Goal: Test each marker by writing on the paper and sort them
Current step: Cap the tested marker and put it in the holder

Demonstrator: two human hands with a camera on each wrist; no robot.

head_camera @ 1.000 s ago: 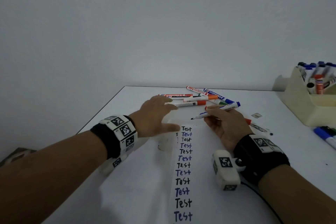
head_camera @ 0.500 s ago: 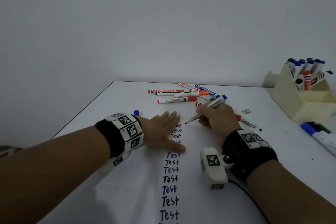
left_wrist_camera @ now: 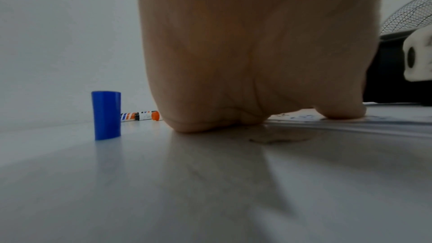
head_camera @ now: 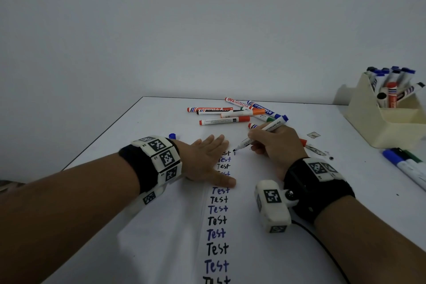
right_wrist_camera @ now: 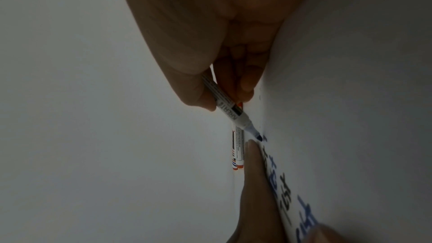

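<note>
My right hand [head_camera: 274, 145] grips an uncapped blue whiteboard marker [head_camera: 262, 134], its tip on the white paper [head_camera: 251, 237] at the top of a second column, where a short blue stroke shows. In the right wrist view the marker [right_wrist_camera: 230, 110] slants down to the sheet beside my left fingertip. My left hand [head_camera: 207, 159] lies flat with straight fingers, pressing the paper over the upper "Test" words. Its blue cap [head_camera: 172, 136] stands upright on the table to the left, also the cap [left_wrist_camera: 106, 115] in the left wrist view. A column of black and blue "Test" words [head_camera: 217, 221] runs down the sheet.
Several capped markers [head_camera: 230, 113] lie in a loose pile behind the hands. A cream holder [head_camera: 389, 120] at the right holds several upright markers. Blue and green markers [head_camera: 405, 163] lie at the right edge. The table's left edge [head_camera: 101, 136] runs diagonally near the cap.
My left hand came down flat onto the paper. The right hand brought the marker tip down to the sheet and made a first short blue stroke.
</note>
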